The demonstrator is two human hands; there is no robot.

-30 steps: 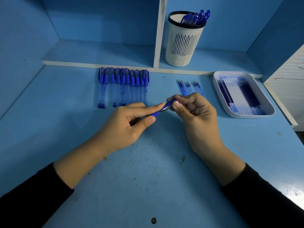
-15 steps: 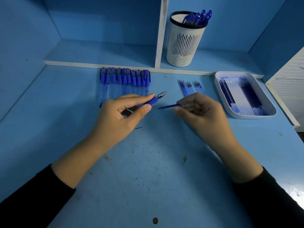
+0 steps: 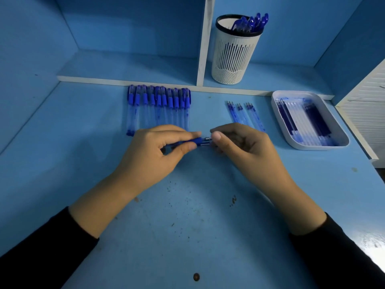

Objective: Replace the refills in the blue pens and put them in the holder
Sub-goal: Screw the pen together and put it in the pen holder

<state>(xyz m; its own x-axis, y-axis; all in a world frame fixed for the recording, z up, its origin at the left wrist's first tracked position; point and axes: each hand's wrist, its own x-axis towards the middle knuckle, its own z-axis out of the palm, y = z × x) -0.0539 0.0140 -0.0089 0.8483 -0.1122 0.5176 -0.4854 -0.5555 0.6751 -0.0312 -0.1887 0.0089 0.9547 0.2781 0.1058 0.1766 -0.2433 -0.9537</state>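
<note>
- A row of pens [image 3: 158,105] lies just beyond the grip of the left hand [image 3: 154,155]. Loose refills [image 3: 243,113] lie beyond that of the right hand [image 3: 245,147].
- Both grips pinch the pen [image 3: 198,141] over the worktop [image 3: 187,226]. It lies left to right, tip rightward.

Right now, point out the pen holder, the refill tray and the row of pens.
pen holder [image 3: 233,57]: head view, slatted white wall.
refill tray [image 3: 316,147]: head view, front rim.
row of pens [image 3: 164,100]: head view, mid-row blue band.

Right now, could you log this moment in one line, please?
left hand: grips pen; right hand: pinches its tip; holder: pens inside
</note>
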